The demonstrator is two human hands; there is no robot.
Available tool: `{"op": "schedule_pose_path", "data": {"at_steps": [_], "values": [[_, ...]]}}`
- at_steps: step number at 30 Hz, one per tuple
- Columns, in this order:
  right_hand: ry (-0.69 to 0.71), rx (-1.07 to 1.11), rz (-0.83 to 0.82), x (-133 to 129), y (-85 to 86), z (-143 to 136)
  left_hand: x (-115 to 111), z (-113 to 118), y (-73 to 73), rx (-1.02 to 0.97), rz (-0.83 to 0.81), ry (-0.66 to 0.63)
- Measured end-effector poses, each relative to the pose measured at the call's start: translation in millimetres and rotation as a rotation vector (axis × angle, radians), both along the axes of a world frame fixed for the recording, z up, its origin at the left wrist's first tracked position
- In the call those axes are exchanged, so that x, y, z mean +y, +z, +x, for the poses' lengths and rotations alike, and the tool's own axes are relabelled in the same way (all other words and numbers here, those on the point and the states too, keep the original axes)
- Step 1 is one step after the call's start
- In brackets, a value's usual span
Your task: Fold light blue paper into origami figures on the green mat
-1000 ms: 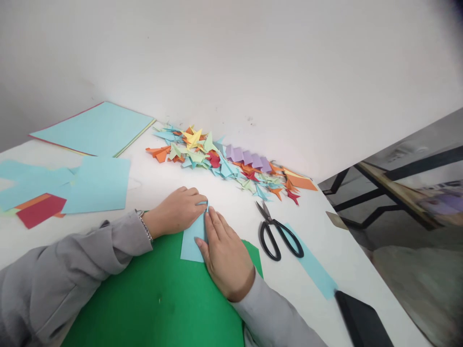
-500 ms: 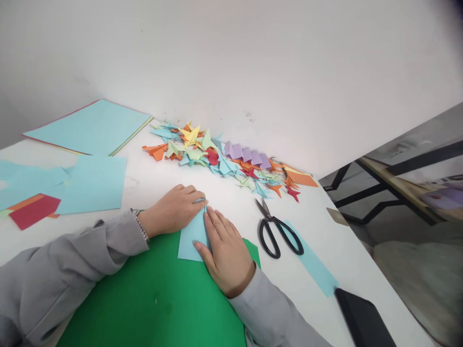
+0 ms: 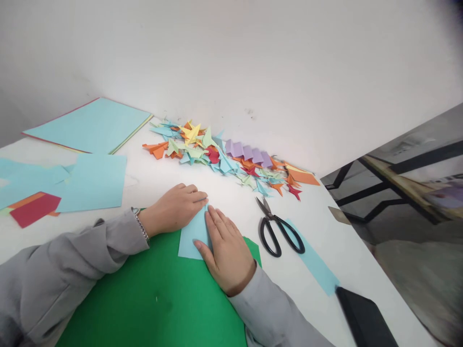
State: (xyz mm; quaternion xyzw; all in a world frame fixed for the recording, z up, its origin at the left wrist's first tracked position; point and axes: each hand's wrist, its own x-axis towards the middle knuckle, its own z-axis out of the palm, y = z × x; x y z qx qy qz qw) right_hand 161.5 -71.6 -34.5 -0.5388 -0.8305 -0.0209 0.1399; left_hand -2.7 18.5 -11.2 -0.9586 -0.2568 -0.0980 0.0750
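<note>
Both hands press a small blue paper (image 3: 192,233) flat where it lies half on the green sheet (image 3: 155,299), half on the white table (image 3: 231,197). The left hand (image 3: 173,208) rests curled on its far corner; the right hand (image 3: 226,248) lies open and flat along its right side. Scissors (image 3: 277,229) lie just right, on a blue strip (image 3: 314,262).

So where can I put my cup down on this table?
Bare white table lies between the hands and the pile of folded paper shapes, and right of the scissors toward the edge. The left side is crowded with blue sheets.
</note>
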Motion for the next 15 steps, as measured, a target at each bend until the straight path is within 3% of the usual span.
{"op": "schedule_pose_path", "data": {"at_steps": [10,15], "values": [[0.003,0.002,-0.017,0.0,1.5,-0.5,-2.2,0.0,0.8,-0.018,0.019,0.066],[0.003,0.017,0.0,0.0,0.9,-0.6,-2.3,-0.4,3.4,-0.005,0.032,0.035]]}}
